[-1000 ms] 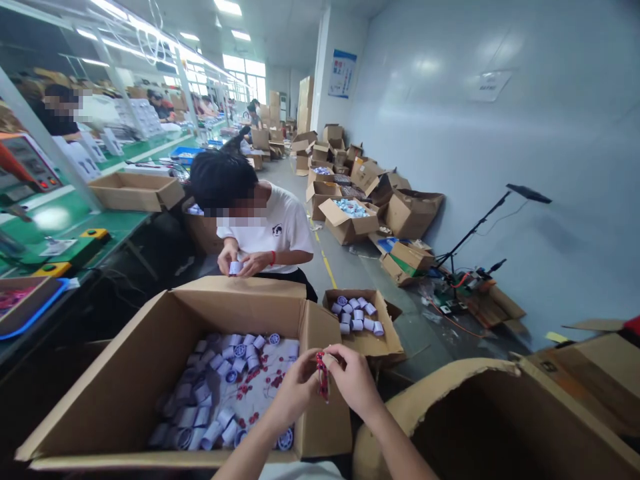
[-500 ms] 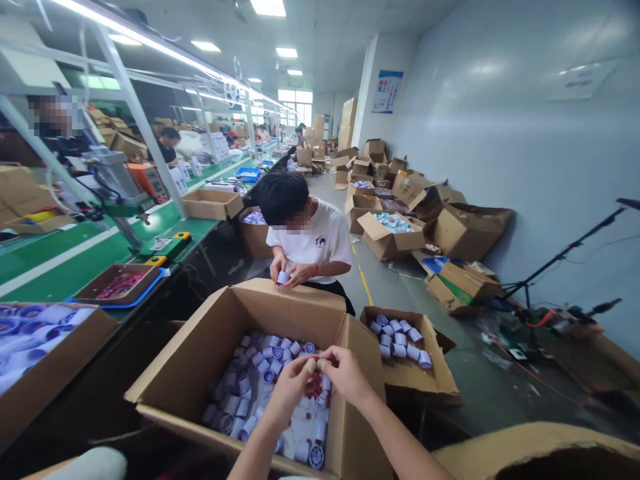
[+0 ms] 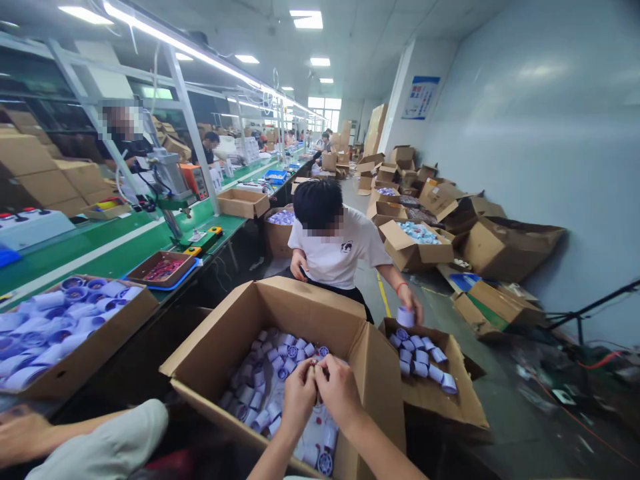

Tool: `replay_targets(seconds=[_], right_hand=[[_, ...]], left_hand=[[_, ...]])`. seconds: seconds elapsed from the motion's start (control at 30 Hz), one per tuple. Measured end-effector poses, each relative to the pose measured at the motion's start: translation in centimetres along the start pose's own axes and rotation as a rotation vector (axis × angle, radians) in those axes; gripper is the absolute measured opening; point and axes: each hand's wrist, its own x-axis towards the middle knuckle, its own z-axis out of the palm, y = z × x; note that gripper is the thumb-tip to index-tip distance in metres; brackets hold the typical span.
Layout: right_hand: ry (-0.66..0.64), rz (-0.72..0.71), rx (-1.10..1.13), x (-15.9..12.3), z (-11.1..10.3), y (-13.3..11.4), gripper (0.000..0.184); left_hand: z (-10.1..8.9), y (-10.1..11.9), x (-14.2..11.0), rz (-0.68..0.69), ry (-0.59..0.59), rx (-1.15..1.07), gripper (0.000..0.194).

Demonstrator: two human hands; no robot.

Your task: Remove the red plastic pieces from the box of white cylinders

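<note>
Both forearms reach up from the bottom edge, and here the left hand [image 3: 299, 392] and right hand [image 3: 339, 388] meet over the big cardboard box [image 3: 309, 308], fingertips pinched tight on a small red piece [image 3: 315, 362]! It's mostly hidden, so its long axis can't be told. Purple cups [image 3: 256, 400] lie below in the box. Across, a co-worker [image 3: 334, 250] holds a cup [image 3: 405, 316] over the smaller box [image 3: 463, 377]. The blue-and-white poster [image 3: 421, 98] carries writing, too small to read.
</note>
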Motion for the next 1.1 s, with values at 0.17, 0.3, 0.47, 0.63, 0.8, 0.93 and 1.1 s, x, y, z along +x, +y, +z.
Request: replay_targets(seconds=[0.17, 0.3, 0.47, 0.63, 0.8, 0.93, 1.1], right_hand=[[-0.026, 0.034, 0.056, -0.2, 0.7, 0.1, 0.019], [-0.140, 0.039, 0.254, 0.4, -0.4, 0.3, 0.021], [-0.193, -0.070, 0.284, 1.1, -1.7, 0.5, 0.021], [-0.130, -0.174, 0.193, 0.7, -1.0, 1.2, 0.017], [0.116, -0.314, 0.018, 0.0, 1.6, 2.6, 0.017], [0.284, -0.434, -0.094, 0.0, 3.4, 4.0, 0.016], [0.426, -0.588, -0.158, 1.1, 4.4, 5.8, 0.013]], left_hand=[[-0.4, -0.3, -0.1, 0.065, 0.070, 0.055, 0.023], [-0.8, -0.5, -0.2, -0.017, -0.032, -0.012, 0.036], [-1.2, -0.1, -0.7, 0.062, -0.042, 0.039, 0.035], [-0.9, -0.1, -1.1, 0.165, -0.038, 0.143, 0.035], [-0.6, -0.8, -0.6, 0.271, 0.020, 0.236, 0.039], [-0.3, -2.3, 0.2, 0.360, 0.060, 0.276, 0.046], [-0.5, -5.1, 2.1, 0.481, 0.117, 0.354, 0.048]])
